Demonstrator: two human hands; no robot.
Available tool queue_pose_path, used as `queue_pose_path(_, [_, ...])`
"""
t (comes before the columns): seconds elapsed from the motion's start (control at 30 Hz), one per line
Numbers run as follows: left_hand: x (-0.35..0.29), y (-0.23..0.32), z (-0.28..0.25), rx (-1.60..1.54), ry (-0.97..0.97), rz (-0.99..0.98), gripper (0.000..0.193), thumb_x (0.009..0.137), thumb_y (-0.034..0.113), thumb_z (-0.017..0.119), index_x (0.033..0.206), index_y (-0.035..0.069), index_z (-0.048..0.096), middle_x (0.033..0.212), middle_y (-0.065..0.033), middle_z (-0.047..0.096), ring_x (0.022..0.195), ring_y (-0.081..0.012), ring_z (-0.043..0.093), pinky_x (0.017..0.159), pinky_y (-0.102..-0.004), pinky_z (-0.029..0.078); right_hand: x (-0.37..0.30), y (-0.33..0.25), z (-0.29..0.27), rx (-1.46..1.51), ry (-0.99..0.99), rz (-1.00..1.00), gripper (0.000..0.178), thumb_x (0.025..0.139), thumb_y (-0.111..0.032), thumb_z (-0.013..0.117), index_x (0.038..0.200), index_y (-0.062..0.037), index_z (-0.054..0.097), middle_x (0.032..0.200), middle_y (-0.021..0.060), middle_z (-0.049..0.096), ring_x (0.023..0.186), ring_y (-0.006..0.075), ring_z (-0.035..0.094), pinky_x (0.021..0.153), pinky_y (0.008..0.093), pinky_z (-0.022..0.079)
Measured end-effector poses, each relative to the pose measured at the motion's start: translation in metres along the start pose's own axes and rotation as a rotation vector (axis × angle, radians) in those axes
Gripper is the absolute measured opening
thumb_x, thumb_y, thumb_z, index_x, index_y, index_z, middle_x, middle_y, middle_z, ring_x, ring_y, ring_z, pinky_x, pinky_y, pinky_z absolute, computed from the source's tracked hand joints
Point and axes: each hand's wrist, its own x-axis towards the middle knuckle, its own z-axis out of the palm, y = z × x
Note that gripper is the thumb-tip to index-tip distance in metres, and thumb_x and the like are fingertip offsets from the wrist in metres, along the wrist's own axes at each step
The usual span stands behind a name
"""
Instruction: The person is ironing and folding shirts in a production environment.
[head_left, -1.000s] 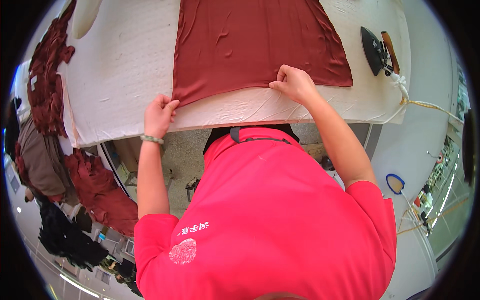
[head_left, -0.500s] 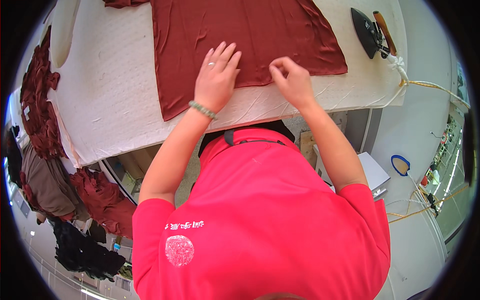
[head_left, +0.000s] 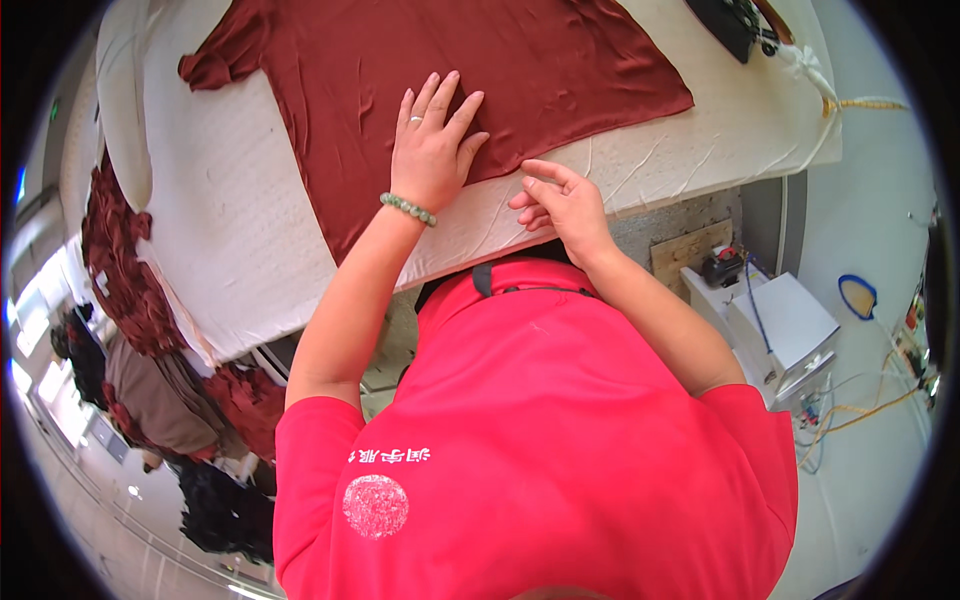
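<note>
A dark red garment (head_left: 370, 100) of thin, silky cloth lies spread on the white padded ironing table (head_left: 235, 250). One short sleeve shows at its far left, and small wrinkles run across it. My left hand (head_left: 435, 145), with a ring and a green bead bracelet on the wrist, rests flat on the cloth near the hem, fingers spread. Just off the hem's near edge is my right hand (head_left: 565, 205). Its index finger reaches to the hem, the thumb sits a little apart below, and the other fingers curl loosely; I see no cloth between them.
An iron (head_left: 728, 25) with a cord stands at the table's far right, partly cut off. A white padded arm (head_left: 125, 110) juts along the left. Heaped dark red clothes (head_left: 130, 270) hang past the left edge. A white box (head_left: 790, 315) is below on the right.
My right hand has drawn back from the cloth toward the table's near edge, its fingers loosening. My left hand stays on the garment. The view has shifted, bringing the sleeve into sight.
</note>
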Motion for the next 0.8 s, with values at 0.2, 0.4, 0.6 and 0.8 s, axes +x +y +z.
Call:
queue_pose_path(0.2, [-0.020,0.015,-0.011,-0.225,-0.051,0.066,0.033,0.083,0.019,0.075,0.114,0.011,0.070,0.129,-0.0099,0.062,0.120,-0.0310,0.058,0.100,-0.0434,0.045,-0.006,0.018,0.014,0.226,0.084,-0.041,0.041,0.102,-0.016,0.058,0.139,0.0032,0.054,0.084,0.0087,0.071,0.065,0.0097,0.064,0.059,0.0221,0.053])
queue_pose_path(0.4, [-0.020,0.018,-0.014,-0.244,-0.201,0.098,0.017,0.084,0.015,0.073,0.099,0.008,0.072,0.108,-0.0088,0.070,0.098,-0.0291,0.067,0.082,-0.0391,0.052,0.002,0.032,0.018,0.168,0.103,-0.162,0.043,0.100,-0.010,0.054,0.142,0.0003,0.055,0.074,0.0025,0.063,0.057,0.0072,0.053,0.055,0.0219,0.047])
queue_pose_path(0.6, [0.000,0.002,-0.010,-0.493,-0.336,-0.228,0.017,0.089,0.015,0.069,0.102,0.004,0.072,0.094,-0.0121,0.074,0.085,-0.0273,0.071,0.076,-0.0367,0.054,-0.001,0.035,0.022,0.189,0.115,-0.221,0.042,0.100,-0.010,0.053,0.141,-0.0010,0.057,0.074,0.0013,0.064,0.058,0.0064,0.053,0.055,0.0213,0.047])
queue_pose_path(0.8, [0.005,-0.005,-0.007,-0.562,-0.416,-0.290,0.020,0.092,0.018,0.068,0.106,0.005,0.074,0.094,-0.0142,0.075,0.087,-0.0284,0.073,0.078,-0.0367,0.055,-0.003,0.033,0.026,0.234,0.143,-0.212,0.043,0.100,-0.013,0.054,0.141,-0.0013,0.057,0.078,0.0016,0.066,0.059,0.0067,0.056,0.058,0.0219,0.049])
